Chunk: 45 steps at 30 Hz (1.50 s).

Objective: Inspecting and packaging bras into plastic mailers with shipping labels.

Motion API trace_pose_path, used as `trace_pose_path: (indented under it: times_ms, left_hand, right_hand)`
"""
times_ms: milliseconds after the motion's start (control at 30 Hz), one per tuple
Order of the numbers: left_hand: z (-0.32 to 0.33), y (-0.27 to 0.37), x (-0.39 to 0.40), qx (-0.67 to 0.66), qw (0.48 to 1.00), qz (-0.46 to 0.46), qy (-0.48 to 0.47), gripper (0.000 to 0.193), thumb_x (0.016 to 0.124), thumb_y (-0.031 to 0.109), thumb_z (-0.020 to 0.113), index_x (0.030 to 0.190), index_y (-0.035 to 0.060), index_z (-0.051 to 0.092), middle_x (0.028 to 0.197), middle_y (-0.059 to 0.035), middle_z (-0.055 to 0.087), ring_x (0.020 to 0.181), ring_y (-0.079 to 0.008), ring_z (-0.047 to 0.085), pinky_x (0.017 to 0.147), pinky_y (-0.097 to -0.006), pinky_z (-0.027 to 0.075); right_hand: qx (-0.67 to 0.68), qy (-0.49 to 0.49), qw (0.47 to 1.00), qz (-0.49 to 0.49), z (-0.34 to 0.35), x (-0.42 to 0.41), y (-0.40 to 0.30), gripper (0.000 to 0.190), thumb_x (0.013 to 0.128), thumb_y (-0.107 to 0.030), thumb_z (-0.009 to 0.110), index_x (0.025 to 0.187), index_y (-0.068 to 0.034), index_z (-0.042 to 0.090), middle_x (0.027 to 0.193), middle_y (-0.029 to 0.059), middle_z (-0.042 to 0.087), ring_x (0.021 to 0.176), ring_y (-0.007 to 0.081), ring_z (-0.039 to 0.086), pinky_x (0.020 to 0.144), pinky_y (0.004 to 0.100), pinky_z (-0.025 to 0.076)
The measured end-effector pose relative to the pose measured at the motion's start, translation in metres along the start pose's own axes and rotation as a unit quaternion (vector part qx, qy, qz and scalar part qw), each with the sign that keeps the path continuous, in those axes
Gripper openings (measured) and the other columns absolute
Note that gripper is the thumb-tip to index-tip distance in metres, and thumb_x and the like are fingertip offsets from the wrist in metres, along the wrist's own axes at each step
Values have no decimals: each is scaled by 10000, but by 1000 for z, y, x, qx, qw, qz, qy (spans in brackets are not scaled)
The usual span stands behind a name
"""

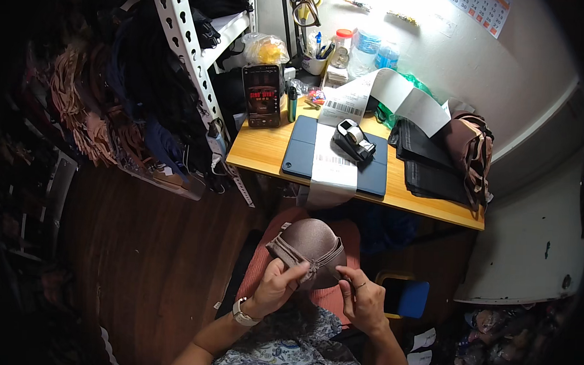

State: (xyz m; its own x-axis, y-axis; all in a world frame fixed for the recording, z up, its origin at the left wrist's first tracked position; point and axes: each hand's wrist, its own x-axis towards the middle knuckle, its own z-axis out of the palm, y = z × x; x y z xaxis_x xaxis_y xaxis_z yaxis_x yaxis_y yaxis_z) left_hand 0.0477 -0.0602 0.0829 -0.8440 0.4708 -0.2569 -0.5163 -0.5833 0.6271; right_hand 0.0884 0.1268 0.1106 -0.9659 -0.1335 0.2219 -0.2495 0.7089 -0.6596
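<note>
A mauve-brown satin bra (310, 235), its molded cups nested and its straps drawn across the front, is held over my lap. My left hand (280, 283) grips its left side, the thumb pressing by a small bow-like ornament (313, 266) where the straps cross. At the right edge of the lower cup, the thumb and index finger of my right hand (360, 296) pinch the bra's rim. A salmon-coloured cloth (259, 277) lies beneath the bra across my legs.
Ahead is a wooden desk (254, 145) bearing a dark blue tablet case (300, 149), a label strip (334, 176), a tape dispenser (355, 141), a phone (261, 97), black pouches (434, 180) and more bras (469, 150). A metal shelf post (192, 68) stands left; a white cabinet (526, 248), right.
</note>
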Motion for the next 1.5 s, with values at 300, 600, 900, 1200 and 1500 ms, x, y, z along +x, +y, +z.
trace_pose_path:
  times_ms: [300,600,900,1200,1500]
  left_hand:
    - [0,-5,-11,63,998,-7,14,212,861,71,562,1060,-1,542,931,-1,588,760,-41,510,634,-188,392]
    - [9,5,-14,143,990,-11,-3,288,841,68,606,1089,-52,520,1009,-69,599,919,-113,564,814,-236,460]
    - [14,11,-15,300,953,40,7,289,832,97,638,1069,-47,557,964,-65,618,881,-102,575,767,-234,475]
    - [13,11,-17,314,949,22,10,253,832,82,634,1042,-49,581,946,-61,628,855,-95,582,749,-229,479]
    - [15,6,-16,307,949,69,-1,213,822,56,640,1003,-46,596,870,-17,626,770,-42,554,655,-181,459]
  right_hand:
    - [-72,27,994,-72,0,-5,-7,306,798,-111,620,1092,-83,540,686,70,545,549,224,550,468,313,415]
    - [-26,-11,999,-41,-13,-3,-7,224,816,-119,608,1033,-78,567,726,93,583,552,239,575,472,310,433]
    - [38,-107,993,10,-25,1,-5,226,863,-184,572,1040,-45,552,767,104,637,617,244,632,512,310,478]
    - [55,-110,992,40,-25,-3,-2,226,867,-203,569,1026,-43,562,772,110,648,610,249,636,522,310,485]
    - [84,-124,988,48,-25,0,-4,223,871,-210,567,1021,-45,565,683,83,626,556,227,619,498,303,469]
